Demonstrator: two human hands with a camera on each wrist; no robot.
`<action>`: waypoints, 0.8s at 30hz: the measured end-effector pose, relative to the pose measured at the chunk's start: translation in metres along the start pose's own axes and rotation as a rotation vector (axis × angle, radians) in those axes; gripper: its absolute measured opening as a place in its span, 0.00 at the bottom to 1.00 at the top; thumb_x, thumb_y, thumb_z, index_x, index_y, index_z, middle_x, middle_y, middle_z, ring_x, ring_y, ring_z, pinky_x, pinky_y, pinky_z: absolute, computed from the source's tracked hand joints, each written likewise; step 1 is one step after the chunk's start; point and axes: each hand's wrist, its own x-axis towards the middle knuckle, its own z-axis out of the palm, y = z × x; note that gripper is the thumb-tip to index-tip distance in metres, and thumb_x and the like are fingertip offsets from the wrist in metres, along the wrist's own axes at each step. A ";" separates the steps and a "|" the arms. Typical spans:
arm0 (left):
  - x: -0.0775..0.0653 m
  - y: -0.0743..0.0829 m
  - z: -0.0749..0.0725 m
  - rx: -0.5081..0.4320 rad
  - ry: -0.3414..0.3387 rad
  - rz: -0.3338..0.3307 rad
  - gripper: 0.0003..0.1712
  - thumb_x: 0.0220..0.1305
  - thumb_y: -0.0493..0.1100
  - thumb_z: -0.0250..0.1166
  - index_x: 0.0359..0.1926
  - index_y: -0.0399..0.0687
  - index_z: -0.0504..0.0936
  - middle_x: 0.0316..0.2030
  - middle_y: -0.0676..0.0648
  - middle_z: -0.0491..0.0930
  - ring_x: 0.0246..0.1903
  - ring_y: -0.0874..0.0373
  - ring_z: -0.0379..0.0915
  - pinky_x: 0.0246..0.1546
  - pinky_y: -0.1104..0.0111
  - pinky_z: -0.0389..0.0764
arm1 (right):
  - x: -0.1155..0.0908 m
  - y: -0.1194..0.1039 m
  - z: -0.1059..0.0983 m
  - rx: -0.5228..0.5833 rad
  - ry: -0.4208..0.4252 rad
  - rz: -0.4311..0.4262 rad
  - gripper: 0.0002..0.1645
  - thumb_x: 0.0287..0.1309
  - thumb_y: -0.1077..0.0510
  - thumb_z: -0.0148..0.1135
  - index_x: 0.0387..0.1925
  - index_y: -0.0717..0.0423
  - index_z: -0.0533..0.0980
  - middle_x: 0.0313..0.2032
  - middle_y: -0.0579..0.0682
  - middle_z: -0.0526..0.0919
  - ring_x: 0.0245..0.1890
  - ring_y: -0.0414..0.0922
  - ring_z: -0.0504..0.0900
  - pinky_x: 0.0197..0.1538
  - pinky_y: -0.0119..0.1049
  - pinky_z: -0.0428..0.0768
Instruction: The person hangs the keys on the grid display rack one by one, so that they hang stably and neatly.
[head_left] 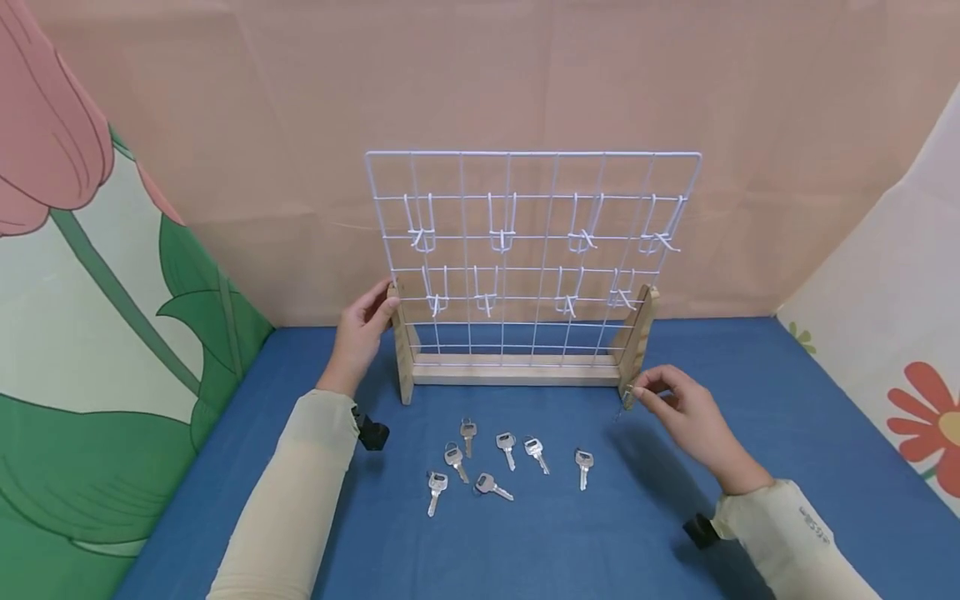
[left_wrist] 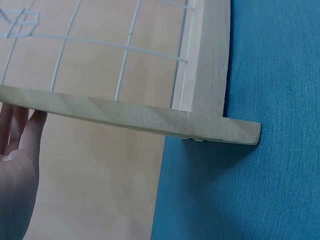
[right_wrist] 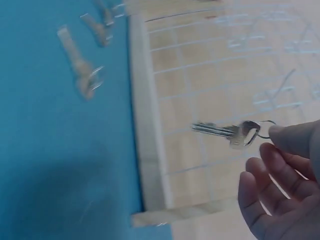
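Note:
A white wire grid rack (head_left: 532,237) with wooden side posts stands upright on the blue cloth. My left hand (head_left: 360,337) holds the rack's left post at its upper part. In the left wrist view the fingers (left_wrist: 31,132) meet that post's outer side, and their tips are partly hidden behind it. Near the foot of the right post, my right hand (head_left: 686,417) pinches a key by its ring. The silver key (right_wrist: 232,134) hangs clear of the cloth in the right wrist view. Several loose keys (head_left: 506,450) with rings lie in front of the rack.
Several white hooks (head_left: 501,240) are fixed to the grid in two rows. A blue cloth (head_left: 547,550) covers the table. Behind the rack rises a tan backdrop (head_left: 300,125), with a flower-printed panel (head_left: 97,317) on the left and another printed panel (head_left: 862,333) on the right.

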 end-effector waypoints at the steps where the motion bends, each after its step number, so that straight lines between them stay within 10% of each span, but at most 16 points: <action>1: 0.000 0.000 0.000 -0.003 -0.001 -0.001 0.33 0.74 0.56 0.58 0.76 0.57 0.67 0.73 0.46 0.66 0.68 0.49 0.66 0.65 0.56 0.72 | 0.001 -0.003 -0.001 0.015 0.028 -0.010 0.06 0.73 0.57 0.60 0.43 0.57 0.78 0.40 0.50 0.80 0.37 0.40 0.77 0.36 0.32 0.80; 24: 0.000 -0.002 0.002 -0.034 -0.004 0.000 0.33 0.74 0.55 0.58 0.76 0.55 0.66 0.74 0.47 0.65 0.70 0.50 0.64 0.65 0.58 0.71 | 0.035 -0.071 -0.048 0.400 0.360 -0.048 0.13 0.70 0.56 0.63 0.47 0.64 0.78 0.37 0.48 0.83 0.36 0.41 0.83 0.45 0.25 0.82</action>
